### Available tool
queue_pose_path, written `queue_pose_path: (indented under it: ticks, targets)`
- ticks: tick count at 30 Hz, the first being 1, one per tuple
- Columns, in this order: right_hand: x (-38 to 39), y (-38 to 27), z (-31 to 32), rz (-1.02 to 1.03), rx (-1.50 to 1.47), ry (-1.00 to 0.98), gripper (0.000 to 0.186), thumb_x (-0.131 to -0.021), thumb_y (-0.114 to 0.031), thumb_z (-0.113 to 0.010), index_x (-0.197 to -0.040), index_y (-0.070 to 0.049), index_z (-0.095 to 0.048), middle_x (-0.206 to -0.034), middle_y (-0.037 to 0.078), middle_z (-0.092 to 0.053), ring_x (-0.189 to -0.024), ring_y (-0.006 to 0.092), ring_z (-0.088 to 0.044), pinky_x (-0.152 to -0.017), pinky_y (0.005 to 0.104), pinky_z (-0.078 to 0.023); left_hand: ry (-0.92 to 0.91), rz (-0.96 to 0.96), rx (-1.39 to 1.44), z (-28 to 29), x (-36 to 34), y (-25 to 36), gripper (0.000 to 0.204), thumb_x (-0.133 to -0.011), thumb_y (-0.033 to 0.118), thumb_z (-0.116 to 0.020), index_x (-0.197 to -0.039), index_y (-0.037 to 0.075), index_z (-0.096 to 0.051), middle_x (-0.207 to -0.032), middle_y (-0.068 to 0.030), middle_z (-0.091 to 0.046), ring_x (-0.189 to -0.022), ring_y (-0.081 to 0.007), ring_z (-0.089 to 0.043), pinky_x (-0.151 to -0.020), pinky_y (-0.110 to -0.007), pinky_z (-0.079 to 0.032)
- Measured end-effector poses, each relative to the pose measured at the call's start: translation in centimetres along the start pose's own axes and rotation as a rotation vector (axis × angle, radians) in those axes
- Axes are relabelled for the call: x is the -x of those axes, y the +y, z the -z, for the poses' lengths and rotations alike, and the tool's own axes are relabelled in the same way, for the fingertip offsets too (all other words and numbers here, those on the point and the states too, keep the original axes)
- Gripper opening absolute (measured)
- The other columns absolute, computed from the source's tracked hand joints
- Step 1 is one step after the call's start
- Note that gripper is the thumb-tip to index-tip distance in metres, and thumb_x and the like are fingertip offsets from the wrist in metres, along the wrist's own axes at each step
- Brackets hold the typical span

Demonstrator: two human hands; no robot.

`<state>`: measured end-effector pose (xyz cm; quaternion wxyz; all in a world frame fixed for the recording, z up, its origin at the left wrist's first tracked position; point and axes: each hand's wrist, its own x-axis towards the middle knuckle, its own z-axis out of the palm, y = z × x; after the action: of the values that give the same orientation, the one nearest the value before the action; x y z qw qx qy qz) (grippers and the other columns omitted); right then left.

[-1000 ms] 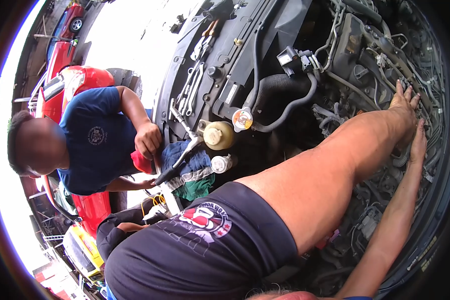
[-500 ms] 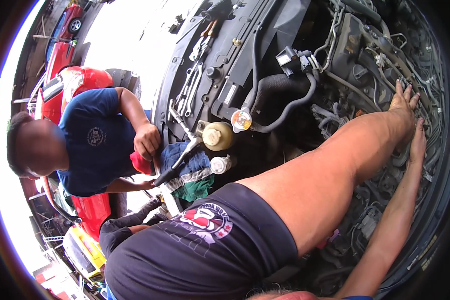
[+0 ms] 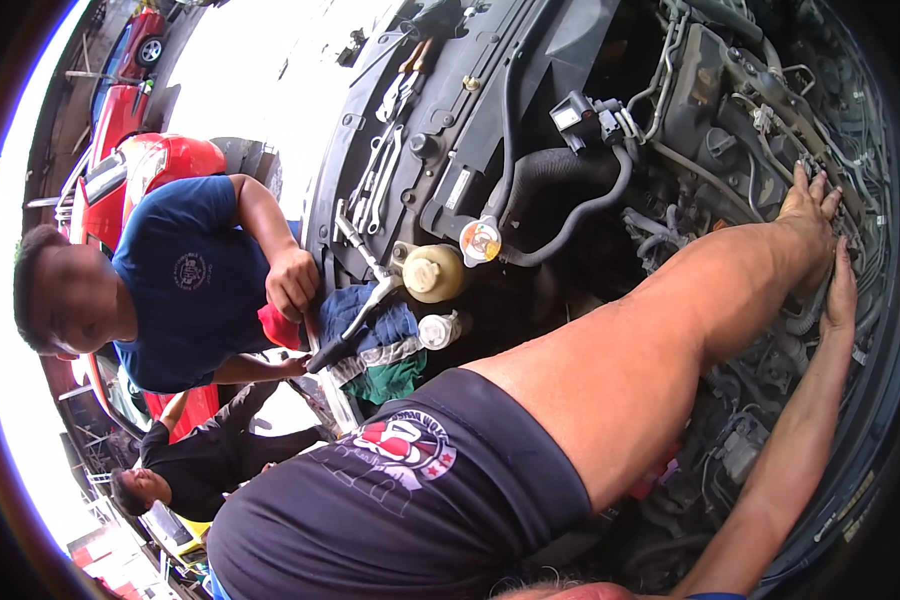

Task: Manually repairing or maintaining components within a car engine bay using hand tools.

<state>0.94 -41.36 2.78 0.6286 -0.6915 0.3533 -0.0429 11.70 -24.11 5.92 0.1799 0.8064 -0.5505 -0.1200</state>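
Note:
My left arm, in a black sleeve, stretches across to the engine's far right. My left hand (image 3: 808, 208) lies on engine parts (image 3: 770, 160) near hoses and pipes, fingers stretched and slightly apart, with nothing visible in it. Just below it is my right hand (image 3: 839, 295), reaching up from the lower right edge; a finger extends along the left wrist. The rest of its fingers are hidden among the parts, and I see no object in it. Black hoses (image 3: 595, 220) and a radiator cap (image 3: 480, 241) are left of my hands.
Several wrenches (image 3: 388, 185) lie along the car's front panel. A ratchet (image 3: 365, 310) rests over blue and green cloths (image 3: 390, 375), beside a yellowish reservoir (image 3: 433, 273). One co-worker (image 3: 190, 285) stands there, hand by a red cloth (image 3: 280, 325); another person (image 3: 215, 465) is behind.
The person in black behind has come into view at the lower left, where mostly dark clothing showed before. My hands stay at nearly the same place; the view shifts slightly.

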Motion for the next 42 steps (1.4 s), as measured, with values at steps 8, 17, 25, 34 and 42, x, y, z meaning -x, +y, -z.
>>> queue_pose_path:
  ticks: [8, 17, 25, 34, 42]
  targets:
    - [1.3, -0.1, -1.0, 0.107, 0.164, 0.208, 0.079, -0.094, -0.055, -0.053, -0.142, 0.007, -0.04, -0.146, 0.017, -0.043, -0.134, 0.0245, -0.041, -0.11, 0.0349, -0.032, -0.02, -0.016, -0.055, 0.2, 0.8, 0.9, 0.099, -0.064, 0.056, -0.08, -0.148, 0.02, -0.041, -0.162, -0.0144, -0.01, -0.147, -0.0436, -0.004, -0.109, -0.072, -0.005]
    - [0.9, -0.2, -2.0, -0.015, 0.022, 0.086, 0.082, -0.094, -0.059, -0.051, -0.143, 0.005, -0.039, -0.144, 0.015, -0.046, -0.131, 0.0242, -0.045, -0.109, 0.0353, -0.034, -0.097, -0.017, -0.025, 0.7, 0.7, 0.1, 0.107, -0.062, 0.06, -0.08, -0.15, 0.018, -0.036, -0.162, -0.0129, -0.011, -0.148, -0.0408, -0.005, -0.111, -0.069, -0.007]
    - [2.5, -1.8, -3.3, 0.044, 0.046, 0.072, 0.084, -0.092, -0.06, -0.054, -0.144, 0.005, -0.038, -0.15, 0.017, -0.038, -0.137, 0.0237, -0.036, -0.111, 0.0353, -0.029, -0.092, 0.045, -0.088, 0.1, -0.4, 0.3, 0.101, -0.066, 0.054, -0.079, -0.15, 0.017, -0.036, -0.162, -0.0118, -0.012, -0.148, -0.039, -0.006, -0.11, -0.07, -0.006]
    - [1.8, -0.2, -1.6, 0.148, 0.204, 0.227, 0.086, -0.088, -0.063, -0.057, -0.139, 0.006, -0.045, -0.142, 0.019, -0.047, -0.13, 0.0244, -0.044, -0.107, 0.0341, -0.035, -0.234, 0.008, -0.072, 3.6, 1.2, 2.3, 0.099, -0.071, 0.045, -0.076, -0.153, 0.017, -0.029, -0.162, -0.0162, -0.005, -0.148, -0.0396, -0.004, -0.114, -0.063, -0.01]
    - [1.1, -0.1, -3.6, 0.129, 0.311, 0.165, 0.077, -0.098, -0.056, -0.044, -0.145, 0.003, -0.036, -0.151, 0.016, -0.038, -0.14, 0.0232, -0.033, -0.113, 0.0345, -0.027, -0.071, 0.075, -0.198, -0.2, 1.0, 0.2, 0.101, -0.07, 0.058, -0.074, -0.153, 0.023, -0.029, -0.162, -0.0108, -0.009, -0.148, -0.0388, -0.005, -0.109, -0.071, -0.005]
